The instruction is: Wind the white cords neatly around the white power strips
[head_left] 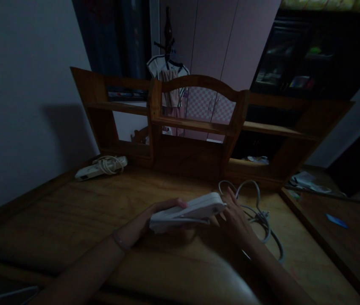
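I hold the white power strip [189, 210] before the wooden shelf unit [195, 127] — long, flat, right end tilted up — my left hand [163, 209] gripping one end, my right hand [235, 218] touching the other; its pale cord [259, 216] lies looped alongside.

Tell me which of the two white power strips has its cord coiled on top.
The far power strip at the desk's back left: its cord is bundled on it. The near power strip, in the left hand, trails a loose cord.

Camera: one, worn on my head | facing: forward and down | range: close over my desk [71, 212], hutch [192, 156] beyond.
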The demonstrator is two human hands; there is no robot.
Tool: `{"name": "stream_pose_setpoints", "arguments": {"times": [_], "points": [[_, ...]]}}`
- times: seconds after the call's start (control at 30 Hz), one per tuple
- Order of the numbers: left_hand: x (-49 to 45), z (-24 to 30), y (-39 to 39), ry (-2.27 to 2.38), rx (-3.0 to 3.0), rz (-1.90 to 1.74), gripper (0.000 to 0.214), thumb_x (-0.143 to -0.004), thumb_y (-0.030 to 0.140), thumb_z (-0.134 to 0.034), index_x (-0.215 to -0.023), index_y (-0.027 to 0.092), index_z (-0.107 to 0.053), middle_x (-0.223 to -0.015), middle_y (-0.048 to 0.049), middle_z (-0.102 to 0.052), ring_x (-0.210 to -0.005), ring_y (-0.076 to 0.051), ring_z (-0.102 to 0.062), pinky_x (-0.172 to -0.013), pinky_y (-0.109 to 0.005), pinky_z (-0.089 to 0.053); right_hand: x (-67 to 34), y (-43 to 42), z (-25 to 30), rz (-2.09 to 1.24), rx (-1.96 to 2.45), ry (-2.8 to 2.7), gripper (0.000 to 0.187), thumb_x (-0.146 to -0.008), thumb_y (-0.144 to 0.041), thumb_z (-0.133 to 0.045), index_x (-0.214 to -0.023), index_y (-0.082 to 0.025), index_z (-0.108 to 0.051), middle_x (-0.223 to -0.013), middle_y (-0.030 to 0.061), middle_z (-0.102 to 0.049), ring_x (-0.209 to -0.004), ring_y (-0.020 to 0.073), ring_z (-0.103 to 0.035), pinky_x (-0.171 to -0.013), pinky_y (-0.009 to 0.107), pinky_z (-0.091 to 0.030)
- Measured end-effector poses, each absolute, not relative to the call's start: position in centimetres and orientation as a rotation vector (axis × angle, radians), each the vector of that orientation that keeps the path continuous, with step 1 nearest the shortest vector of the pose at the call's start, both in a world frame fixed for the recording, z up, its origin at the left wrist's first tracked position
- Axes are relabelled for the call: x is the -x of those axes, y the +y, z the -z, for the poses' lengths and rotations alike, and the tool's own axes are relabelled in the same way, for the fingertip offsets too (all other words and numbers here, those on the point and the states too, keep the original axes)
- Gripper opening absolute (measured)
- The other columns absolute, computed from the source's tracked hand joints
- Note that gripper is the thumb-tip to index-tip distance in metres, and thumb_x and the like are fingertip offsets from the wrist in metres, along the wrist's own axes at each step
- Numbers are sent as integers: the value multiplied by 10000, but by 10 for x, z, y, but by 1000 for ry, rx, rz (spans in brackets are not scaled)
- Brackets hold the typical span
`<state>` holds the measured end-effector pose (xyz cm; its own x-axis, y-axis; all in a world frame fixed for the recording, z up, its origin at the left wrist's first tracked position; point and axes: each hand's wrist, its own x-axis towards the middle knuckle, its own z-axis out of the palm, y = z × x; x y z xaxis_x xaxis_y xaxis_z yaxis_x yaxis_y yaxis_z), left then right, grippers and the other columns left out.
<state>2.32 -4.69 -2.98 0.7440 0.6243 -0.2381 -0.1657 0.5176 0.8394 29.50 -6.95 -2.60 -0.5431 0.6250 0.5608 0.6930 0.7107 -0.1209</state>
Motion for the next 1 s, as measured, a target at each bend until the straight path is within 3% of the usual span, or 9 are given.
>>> {"name": "stream_pose_setpoints", "arguments": {"times": [0.13,0.2,0.3,0.43,0.53,0.73,1.0], "points": [[-37,26,-24,346,-855,-561,597,-761,608,-483,-1115,135,-568,-706,-25,-580,-396,-96,-471,-328,-200,-359,-292,-76,29,-125,995,-2421,425,-849,-112,-483,-1259,-220,-512,-1003,74,-606,-962,219,-574,-908,430,-461],[-43,27,-12,361,-844,-821,580,-779,599,-497,-1164,168,-541,-719,-4,-562,-410,-86,-475,-338,-192,-369,-287,-82,24,-226,980,-2449,395,-842,-134,-509,-1228,-218,-531,-999,74,-600,-947,213,-565,-860,377,-473],[-44,31,1,543,-779,-1163,536,-806,586,-534,-1174,196,-538,-775,-8,-594,-473,-75,-526,-403,-177,-426,-284,-86,19,-230,982,-2442,295,-867,-245,-555,-1161,-224,-569,-979,70,-611,-947,221,-560,-896,393,-439],[-42,39,8,772,-664,-1302,591,-764,633,-581,-1101,147,-574,-870,-79,-663,-599,-127,-630,-496,-213,-511,-287,-78,26,-152,1037,-2368,162,-912,-314,-531,-997,-216,-630,-903,67,-637,-891,222,-577,-843,379,-443],[-43,43,9,727,-665,-1329,533,-783,557,-617,-1099,130,-585,-960,-115,-685,-720,-167,-678,-606,-248,-557,-290,-74,29,-160,1086,-2328,183,-947,-282,-477,-920,-210,-643,-857,62,-638,-825,200,-584,-766,335,-449],[-44,41,7,686,-691,-1172,412,-791,319,-664,-1121,78,-607,-992,-154,-706,-810,-218,-702,-604,-240,-569,-293,-75,25,-129,1150,-2287,170,-944,-290,-495,-957,-215,-647,-899,60,-627,-840,195,-584,-756,316,-443],[-40,42,10,564,-561,-1139,422,-799,217,-629,-1184,55,-573,-1082,-181,-679,-901,-233,-692,-698,-253,-584,-300,-67,34,-4,1187,-2163,176,-911,-340,-550,-1017,-223,-627,-905,64,-596,-878,223,-574,-778,350,-450]]}}
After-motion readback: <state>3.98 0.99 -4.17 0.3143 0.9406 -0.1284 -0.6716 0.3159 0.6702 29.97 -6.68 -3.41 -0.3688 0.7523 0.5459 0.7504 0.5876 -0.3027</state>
